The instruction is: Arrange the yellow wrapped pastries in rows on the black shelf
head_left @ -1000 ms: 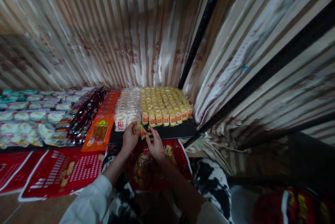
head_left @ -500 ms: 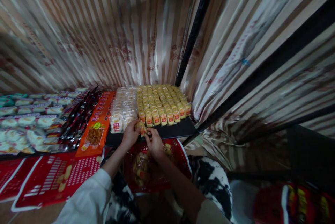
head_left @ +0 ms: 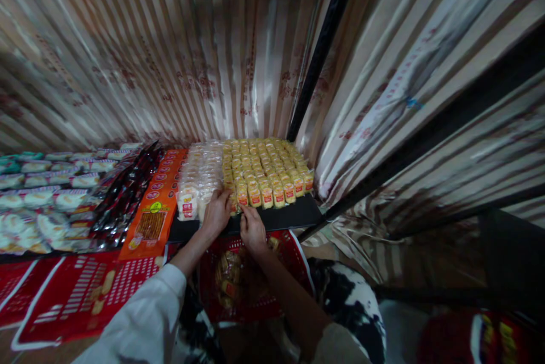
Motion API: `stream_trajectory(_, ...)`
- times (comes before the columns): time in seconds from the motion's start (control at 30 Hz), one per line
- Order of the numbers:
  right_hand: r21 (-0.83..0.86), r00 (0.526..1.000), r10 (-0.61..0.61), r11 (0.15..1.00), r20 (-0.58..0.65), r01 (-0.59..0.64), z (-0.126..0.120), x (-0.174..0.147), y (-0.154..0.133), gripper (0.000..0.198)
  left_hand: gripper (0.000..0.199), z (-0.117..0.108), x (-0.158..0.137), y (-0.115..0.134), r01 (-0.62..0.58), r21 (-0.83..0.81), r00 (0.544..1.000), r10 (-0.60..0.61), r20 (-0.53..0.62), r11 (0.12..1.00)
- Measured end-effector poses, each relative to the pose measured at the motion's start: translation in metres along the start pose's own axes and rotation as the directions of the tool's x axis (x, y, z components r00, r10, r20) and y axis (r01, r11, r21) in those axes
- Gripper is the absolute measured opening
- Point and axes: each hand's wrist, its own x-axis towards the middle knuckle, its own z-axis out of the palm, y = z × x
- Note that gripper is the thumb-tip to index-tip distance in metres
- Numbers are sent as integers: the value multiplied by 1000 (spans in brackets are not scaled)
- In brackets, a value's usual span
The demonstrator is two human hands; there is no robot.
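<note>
At the front left corner of a block of small yellow snack packets (head_left: 267, 196) with red labels, my left hand (head_left: 218, 212) is closed on one such snack packet (head_left: 233, 203). Its fingers partly cover it. My right hand (head_left: 254, 230) is pinched against the lower right of that same packet, thumb and forefinger together. White-wrapped snack packets (head_left: 188, 205) stand in rows just left of my left hand. All of these rest on a black shelf (head_left: 281, 215). Below my hands, a red basket (head_left: 298, 262) holds several loose yellow packets (head_left: 230, 276).
An orange snack bag (head_left: 151, 219) and dark shiny packs (head_left: 121, 193) lie left of the white packets, with more wrapped snacks (head_left: 45, 199) beyond. Red baskets (head_left: 80, 290) stand below on the left. A black post (head_left: 319, 51) and striped curtain (head_left: 191, 40) close off the back.
My hands have moved the yellow packet from in front of the shelf edge back into the front row, at its left end. The view has shifted slightly.
</note>
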Motion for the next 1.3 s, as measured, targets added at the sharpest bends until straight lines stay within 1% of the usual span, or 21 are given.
stream_trajectory(0.1, -6, 1000, -13, 1000, 2, 13, 0, -2, 3, 47, 39, 2, -2, 3, 9, 32, 1000, -8, -26, 999)
stream_trajectory(0.27, -29, 999, -14, 999, -35, 13, 0, -5, 4, 47, 46, 8, -12, 2, -18, 29, 992, 22, -127, 999)
stream_trajectory(0.43, -22, 998, -31, 999, -56, 30, 2, -5, 3, 48, 42, 16, -30, 1, -79, 31, 980, 83, -179, 996)
stream_trajectory(0.53, -27, 998, -24, 999, -54, 23, 1, -5, 2, 48, 38, 29, -44, -3, -89, 42, 979, 96, -181, 995)
stream_trajectory(0.63, -39, 998, -15, 999, -53, 13, 1, -5, 2, 46, 40, 47, -58, -10, -117, 41, 977, 123, -177, 992)
stream_trajectory(0.7, -36, 998, -11, 999, -61, 9, 0, -5, 2, 45, 41, 58, -63, -14, -135, 33, 970, 139, -199, 990)
stream_trajectory(0.8, -36, 997, 0, 999, -72, -3, 0, -4, 4, 45, 42, 69, -64, -17, -125, 11, 965, 124, -233, 992)
stream_trajectory(0.93, -48, 997, -17, 999, -69, 14, 2, -5, 6, 44, 41, 74, -58, -20, -93, 2, 973, 92, -214, 996)
stream_trajectory(1.0, -50, 998, -17, 999, -64, 14, 2, -5, 7, 44, 40, 75, -57, -22, -103, 18, 972, 105, -211, 994)
stream_trajectory(1.13, -29, 997, 21, 999, -73, -24, 3, -3, 6, 44, 40, 77, -57, -23, -152, 55, 961, 161, -224, 987)
stream_trajectory(1.3, 2, 995, 31, 1000, -97, -31, 5, -1, 7, 43, 40, 83, -55, -23, -145, 97, 955, 165, -248, 985)
